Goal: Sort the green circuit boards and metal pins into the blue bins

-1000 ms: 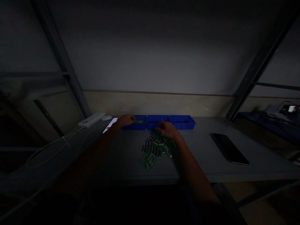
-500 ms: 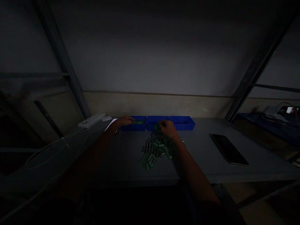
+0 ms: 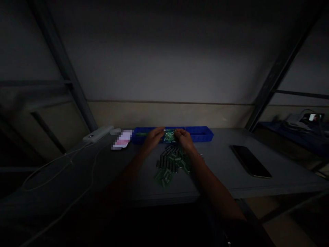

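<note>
A heap of small green circuit boards [image 3: 171, 164] lies on the grey table [image 3: 221, 173] in dim light. Just behind the heap, my left hand [image 3: 154, 138] and my right hand [image 3: 183, 138] meet over the blue trays. Both pinch one green board [image 3: 169, 135] between them, fingers closed on its ends. Three blue trays stand in a row at the back: left tray [image 3: 140, 132], middle tray mostly hidden by my hands, right tray [image 3: 199, 133]. A green board shows in the left tray.
A dark phone [image 3: 250, 166] lies on the table at the right. At the back left sit a white power bank [image 3: 96, 133] with a cable trailing left, a small white case [image 3: 115, 131] and a blurred card [image 3: 121, 140]. Metal rack posts flank the table.
My left hand left the left tray and moved right to meet my right hand. My right hand rose from the heap with a green board; both hands now hold it.
</note>
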`<state>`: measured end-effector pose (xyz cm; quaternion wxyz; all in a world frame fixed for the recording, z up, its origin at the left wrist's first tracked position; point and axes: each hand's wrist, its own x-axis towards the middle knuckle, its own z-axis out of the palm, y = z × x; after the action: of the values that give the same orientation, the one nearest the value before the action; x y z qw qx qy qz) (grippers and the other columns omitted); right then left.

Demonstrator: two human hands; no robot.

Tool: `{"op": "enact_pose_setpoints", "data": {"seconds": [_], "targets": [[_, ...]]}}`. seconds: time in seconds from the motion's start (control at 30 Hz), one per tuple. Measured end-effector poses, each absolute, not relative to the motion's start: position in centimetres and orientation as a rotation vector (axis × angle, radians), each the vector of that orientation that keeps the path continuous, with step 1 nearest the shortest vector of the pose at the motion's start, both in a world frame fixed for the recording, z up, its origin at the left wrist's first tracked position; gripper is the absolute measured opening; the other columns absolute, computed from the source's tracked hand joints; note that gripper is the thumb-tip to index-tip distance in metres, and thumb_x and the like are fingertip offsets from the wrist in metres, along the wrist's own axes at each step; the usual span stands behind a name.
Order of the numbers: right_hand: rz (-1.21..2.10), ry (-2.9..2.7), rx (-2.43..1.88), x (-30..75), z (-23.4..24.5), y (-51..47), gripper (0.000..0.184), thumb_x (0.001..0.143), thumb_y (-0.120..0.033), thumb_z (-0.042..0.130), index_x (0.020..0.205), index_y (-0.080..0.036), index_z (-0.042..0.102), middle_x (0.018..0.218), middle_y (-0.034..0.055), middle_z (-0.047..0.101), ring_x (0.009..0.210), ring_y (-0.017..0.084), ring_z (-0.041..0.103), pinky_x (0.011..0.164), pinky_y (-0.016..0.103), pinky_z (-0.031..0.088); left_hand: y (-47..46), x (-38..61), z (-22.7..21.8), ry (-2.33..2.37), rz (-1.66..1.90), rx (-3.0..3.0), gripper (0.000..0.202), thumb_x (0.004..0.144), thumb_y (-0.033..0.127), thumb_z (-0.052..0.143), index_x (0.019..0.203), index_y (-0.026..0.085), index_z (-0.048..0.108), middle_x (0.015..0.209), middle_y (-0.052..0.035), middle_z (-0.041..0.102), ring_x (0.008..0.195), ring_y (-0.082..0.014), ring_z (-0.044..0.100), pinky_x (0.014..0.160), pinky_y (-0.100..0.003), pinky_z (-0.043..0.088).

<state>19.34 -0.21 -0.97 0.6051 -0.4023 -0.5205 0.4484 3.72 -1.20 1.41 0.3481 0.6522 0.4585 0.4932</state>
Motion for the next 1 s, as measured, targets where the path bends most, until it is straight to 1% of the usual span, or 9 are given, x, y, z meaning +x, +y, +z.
{"op": "enact_pose_setpoints", "data": {"seconds": [0.07,0.13,0.2,0.27,0.4,0.53,0.77,0.9,1.0], "targets": [[1.011,-1.286,-0.945,19.1,-1.0,-0.3,0.023,0.065,-0.037,0.055,0.074,-0.016,0.060,0.060,-0.0024,0.059,0.055,0.011,0.051,0.054,0.022,0.041,-1.4,4.0,0.7,1.132,1.237,1.606,0.038,0.072,0.026,0.055,0.108,0.015,0.063,0.102,-0.0086,0.068,0.088,-0.0200,0.063,0.069,-0.028,0.050],[0.994,-1.384,-0.944,18.9,-1.0,-0.4,0.021,0.067,-0.034,0.055,0.075,-0.016,0.061,0.063,-0.0015,0.062,0.057,0.011,0.053,0.055,0.022,0.042,-1.5,3.7,0.3,1.112,1.196,1.583,0.034,0.067,0.021,0.057,0.099,0.015,0.067,0.094,-0.0082,0.070,0.080,-0.0186,0.064,0.066,-0.027,0.049],[0.991,-1.439,-0.948,18.7,-1.1,-0.5,0.019,0.068,-0.030,0.055,0.077,-0.016,0.062,0.066,-0.0004,0.064,0.060,0.012,0.056,0.058,0.023,0.043,-1.5,3.2,0.1,1.082,1.165,1.552,0.030,0.063,0.018,0.057,0.090,0.013,0.069,0.088,-0.0083,0.070,0.075,-0.0178,0.064,0.064,-0.027,0.048],[0.984,-1.457,-0.962,18.6,-1.2,-0.5,0.018,0.069,-0.028,0.054,0.079,-0.015,0.063,0.067,0.0003,0.065,0.061,0.012,0.057,0.060,0.024,0.044,-1.6,2.8,0.1,1.039,1.139,1.510,0.027,0.061,0.018,0.058,0.085,0.013,0.070,0.084,-0.0087,0.071,0.073,-0.0181,0.064,0.065,-0.028,0.049],[0.948,-1.477,-0.972,18.5,-1.4,-0.6,0.020,0.071,-0.028,0.055,0.082,-0.015,0.065,0.069,0.0004,0.066,0.062,0.013,0.057,0.059,0.024,0.044,-1.9,2.6,0.1,1.014,1.135,1.465,0.024,0.062,0.023,0.063,0.083,0.012,0.070,0.083,-0.0095,0.071,0.075,-0.0202,0.064,0.068,-0.030,0.049],[0.956,-1.478,-0.946,18.5,-1.4,-0.6,0.022,0.071,-0.030,0.055,0.084,-0.015,0.064,0.069,0.0000,0.066,0.062,0.012,0.057,0.058,0.023,0.044,-1.9,2.6,0.0,1.020,1.135,1.519,0.023,0.067,0.023,0.061,0.086,0.013,0.070,0.084,-0.0078,0.070,0.076,-0.0208,0.063,0.067,-0.030,0.048],[0.918,-1.536,-0.923,18.7,-1.5,-0.6,0.022,0.073,-0.029,0.053,0.085,-0.015,0.064,0.066,-0.0015,0.062,0.058,0.011,0.054,0.058,0.023,0.042,-1.6,2.5,-0.4,1.051,1.152,1.601,0.018,0.067,0.026,0.062,0.080,0.014,0.068,0.075,-0.0052,0.067,0.067,-0.0167,0.060,0.061,-0.028,0.045],[0.914,-1.551,-0.931,18.8,-1.1,-0.8,0.021,0.073,-0.030,0.054,0.084,-0.015,0.063,0.070,-0.0005,0.063,0.064,0.012,0.056,0.062,0.024,0.043,-2.0,2.9,-0.3,1.064,1.175,1.606,0.016,0.066,0.029,0.063,0.073,0.014,0.065,0.065,-0.0020,0.063,0.061,-0.0137,0.056,0.057,-0.025,0.042],[0.928,-1.484,-0.942,18.5,-0.9,-0.9,0.028,0.071,-0.033,0.059,0.092,-0.015,0.061,0.074,-0.0004,0.063,0.067,0.013,0.056,0.065,0.025,0.043,-2.3,3.5,-0.2,1.093,1.307,1.474,0.018,0.066,0.031,0.062,0.074,0.015,0.062,0.068,-0.0017,0.061,0.062,-0.0137,0.056,0.054,-0.024,0.041]]}}
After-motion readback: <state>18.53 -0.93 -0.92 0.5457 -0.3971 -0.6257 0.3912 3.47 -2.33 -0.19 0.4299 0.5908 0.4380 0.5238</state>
